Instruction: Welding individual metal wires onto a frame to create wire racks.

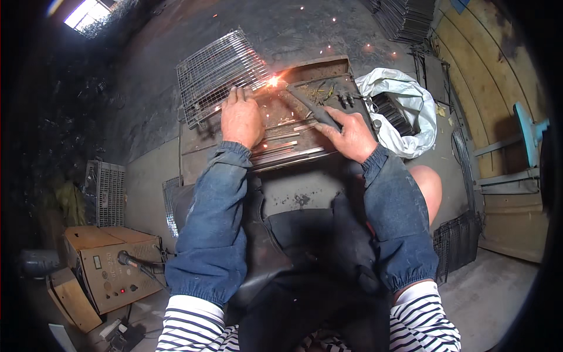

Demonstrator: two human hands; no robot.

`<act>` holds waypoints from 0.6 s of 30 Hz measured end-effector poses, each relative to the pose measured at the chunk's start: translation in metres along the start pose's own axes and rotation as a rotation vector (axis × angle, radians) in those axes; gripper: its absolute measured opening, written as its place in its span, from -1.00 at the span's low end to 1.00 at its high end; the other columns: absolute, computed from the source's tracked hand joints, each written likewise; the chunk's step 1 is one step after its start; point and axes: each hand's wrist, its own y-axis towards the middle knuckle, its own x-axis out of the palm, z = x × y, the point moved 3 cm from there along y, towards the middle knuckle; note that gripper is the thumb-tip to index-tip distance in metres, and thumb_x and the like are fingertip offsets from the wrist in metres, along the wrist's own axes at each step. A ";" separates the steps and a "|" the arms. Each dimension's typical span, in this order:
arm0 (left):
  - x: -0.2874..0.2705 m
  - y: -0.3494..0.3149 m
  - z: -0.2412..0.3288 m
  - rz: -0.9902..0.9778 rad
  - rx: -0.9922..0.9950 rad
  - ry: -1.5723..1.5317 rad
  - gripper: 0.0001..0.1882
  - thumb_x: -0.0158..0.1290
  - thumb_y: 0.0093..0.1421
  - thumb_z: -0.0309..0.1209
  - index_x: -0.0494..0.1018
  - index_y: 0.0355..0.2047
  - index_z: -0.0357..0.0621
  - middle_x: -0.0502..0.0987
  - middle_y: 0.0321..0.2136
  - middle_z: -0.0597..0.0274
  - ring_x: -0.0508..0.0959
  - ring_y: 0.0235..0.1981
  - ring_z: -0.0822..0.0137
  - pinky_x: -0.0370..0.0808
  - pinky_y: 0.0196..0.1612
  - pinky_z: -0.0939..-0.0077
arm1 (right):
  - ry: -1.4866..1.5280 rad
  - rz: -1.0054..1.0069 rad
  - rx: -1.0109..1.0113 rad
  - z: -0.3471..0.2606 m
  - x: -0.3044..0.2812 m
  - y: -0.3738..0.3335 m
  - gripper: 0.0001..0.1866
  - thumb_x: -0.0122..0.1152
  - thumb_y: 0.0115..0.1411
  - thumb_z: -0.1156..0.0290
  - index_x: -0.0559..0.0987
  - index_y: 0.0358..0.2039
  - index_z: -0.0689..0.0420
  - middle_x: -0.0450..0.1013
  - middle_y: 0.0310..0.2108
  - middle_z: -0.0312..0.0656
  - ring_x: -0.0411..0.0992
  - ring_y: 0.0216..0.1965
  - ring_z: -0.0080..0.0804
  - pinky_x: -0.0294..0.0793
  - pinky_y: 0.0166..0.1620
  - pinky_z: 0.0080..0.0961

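Note:
A silver wire mesh basket [220,73] lies tilted across the far left of a low metal work table [287,111]. My left hand [241,119] is closed on its near right edge, fingertips curled over the wires. My right hand [350,134] grips a dark welding torch [314,104], which points up and left. Between the torch tip and the basket's right corner burns a bright orange arc [274,81], throwing sparks. The glare hides the exact contact point. Several thin metal strips [281,149] lie along the table's near side.
Right of the table stands a white sack [427,117] holding dark metal pieces. A tan welding machine [114,267] with a plugged-in cable sits at lower left. Mesh panels [108,193] stand beyond it. Stacked dark panels [404,20] are at the far right, near a curved yellowish panel [487,76].

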 end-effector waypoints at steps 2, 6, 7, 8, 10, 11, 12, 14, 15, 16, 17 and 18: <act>0.002 0.003 -0.002 0.020 -0.024 -0.007 -0.33 0.11 0.10 -0.36 0.32 0.22 -0.44 0.43 0.17 -0.20 0.33 0.31 -0.04 0.25 0.32 0.10 | -0.004 0.000 0.001 -0.003 -0.005 0.000 -0.51 0.33 0.20 0.21 0.56 0.02 0.32 0.54 -0.34 0.27 0.58 -0.26 0.18 0.57 -0.16 -0.18; -0.015 0.025 -0.003 -0.141 -0.015 -0.219 -0.29 0.22 0.05 -0.33 0.36 0.19 -0.47 0.45 0.18 -0.21 0.36 0.29 -0.11 0.34 0.28 0.17 | -0.066 -0.070 0.061 0.001 -0.015 -0.007 -0.49 0.34 0.19 0.20 0.57 0.03 0.31 0.56 -0.36 0.24 0.60 -0.29 0.13 0.58 -0.17 -0.22; -0.019 0.034 -0.015 -0.062 -0.064 -0.445 -0.33 0.17 0.05 -0.34 0.39 0.17 -0.43 0.49 0.08 -0.28 0.44 0.19 -0.14 0.40 0.22 0.13 | -0.087 -0.102 0.089 -0.001 -0.017 -0.007 -0.48 0.36 0.17 0.21 0.57 0.03 0.33 0.56 -0.38 0.24 0.62 -0.30 0.08 0.58 -0.18 -0.26; -0.024 0.043 -0.031 0.021 -0.108 -0.671 -0.36 0.13 0.04 -0.36 0.43 0.15 -0.40 0.54 -0.01 -0.35 0.53 0.09 -0.16 0.45 0.16 0.09 | -0.063 -0.158 0.132 -0.005 -0.020 -0.007 -0.47 0.37 0.16 0.23 0.57 0.04 0.35 0.56 -0.41 0.24 0.63 -0.32 0.05 0.59 -0.19 -0.27; -0.026 0.066 -0.069 0.293 -0.196 -0.639 -0.43 0.18 0.04 -0.31 0.51 0.06 -0.38 0.59 -0.20 -0.37 0.61 -0.12 -0.25 0.54 0.03 0.06 | -0.072 -0.178 0.028 -0.005 -0.020 -0.009 -0.51 0.37 0.15 0.24 0.59 -0.01 0.33 0.56 -0.40 0.25 0.60 -0.34 0.12 0.58 -0.20 -0.24; -0.026 0.079 -0.093 0.358 -0.245 -0.474 -0.45 0.19 0.04 -0.31 0.53 0.05 -0.32 0.61 -0.25 -0.34 0.62 -0.16 -0.25 0.55 -0.01 0.05 | -0.136 -0.199 0.011 0.001 -0.019 -0.011 -0.53 0.38 0.15 0.22 0.61 -0.04 0.31 0.56 -0.39 0.23 0.58 -0.31 0.17 0.58 -0.15 -0.19; -0.028 0.088 -0.120 0.382 -0.270 -0.401 -0.47 0.20 0.04 -0.29 0.56 0.02 -0.29 0.62 -0.26 -0.30 0.63 -0.16 -0.23 0.56 -0.02 0.05 | -0.128 -0.238 -0.004 0.000 -0.016 -0.011 -0.53 0.38 0.14 0.21 0.61 -0.04 0.29 0.56 -0.38 0.23 0.56 -0.28 0.20 0.56 -0.09 -0.14; -0.023 0.089 -0.197 0.239 -0.422 -0.147 -0.43 0.32 -0.02 -0.18 0.59 -0.07 -0.35 0.63 -0.19 -0.25 0.63 -0.09 -0.16 0.56 0.01 0.09 | -0.147 -0.382 0.020 -0.015 -0.003 -0.004 -0.52 0.36 0.15 0.19 0.61 -0.03 0.27 0.57 -0.36 0.23 0.56 -0.24 0.21 0.55 -0.06 -0.13; -0.017 0.091 -0.212 0.040 -0.526 -0.167 -0.39 0.36 -0.04 -0.12 0.59 -0.10 -0.37 0.63 -0.16 -0.25 0.63 -0.06 -0.13 0.56 0.03 0.11 | -0.233 -0.413 -0.003 -0.008 0.000 -0.005 -0.53 0.35 0.15 0.18 0.61 -0.02 0.25 0.57 -0.36 0.22 0.56 -0.24 0.21 0.55 -0.07 -0.13; -0.014 0.087 -0.230 -0.162 -0.630 -0.178 -0.34 0.41 -0.06 -0.07 0.60 -0.12 -0.40 0.63 -0.14 -0.25 0.63 -0.03 -0.09 0.55 0.04 0.13 | -0.226 -0.461 -0.010 -0.013 0.003 -0.001 -0.51 0.34 0.16 0.17 0.60 0.00 0.23 0.57 -0.35 0.22 0.56 -0.23 0.21 0.55 -0.06 -0.12; -0.002 0.082 -0.250 -0.268 -0.684 -0.275 -0.24 0.49 -0.14 0.02 0.60 -0.15 -0.45 0.62 -0.11 -0.26 0.62 0.00 -0.05 0.53 0.07 0.17 | -0.244 -0.503 -0.008 -0.018 0.006 0.004 -0.52 0.34 0.16 0.18 0.60 0.01 0.23 0.57 -0.33 0.22 0.56 -0.23 0.20 0.55 -0.06 -0.10; 0.000 0.079 -0.253 -0.296 -0.711 -0.324 -0.21 0.51 -0.17 0.02 0.59 -0.15 -0.47 0.63 -0.12 -0.25 0.62 0.00 -0.05 0.52 0.07 0.18 | -0.270 -0.544 0.005 -0.021 0.007 0.009 -0.52 0.33 0.16 0.19 0.60 0.01 0.24 0.57 -0.31 0.22 0.56 -0.23 0.20 0.54 -0.06 -0.08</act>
